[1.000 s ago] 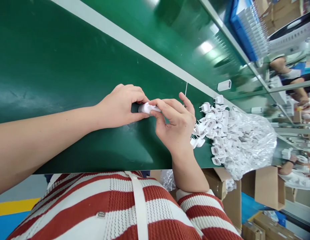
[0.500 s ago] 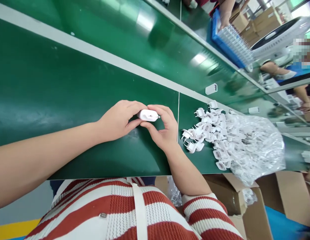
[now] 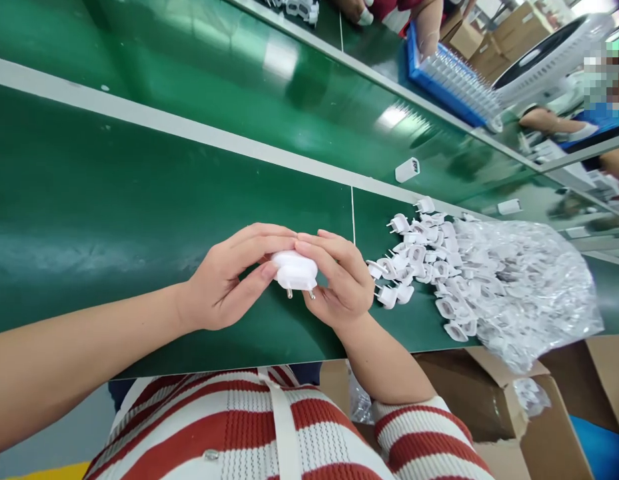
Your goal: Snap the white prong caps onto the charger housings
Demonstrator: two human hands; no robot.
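Between my two hands, above the green work surface, is a white plug adapter with two round metal pins pointing toward me. My left hand grips its left side, the thumb pressed on the near face and the fingers over the top. From the right, my right hand holds it with fingers curled over the upper edge and the thumb below, partly hidden. The fingertips of both hands meet at the top of the adapter. Right of my right hand lies a loose heap of white plug parts.
A clear plastic bag full of white parts lies beside the heap. A white charger body and another sit on the belt. Across it, a co-worker's hand touches a blue tray. Cardboard boxes stand below the table edge.
The adapter has turned so that its pins, pointing right before, now point toward me. Both hands have come slightly closer to my body, with fingers over its top. The charger bodies have shifted in view.
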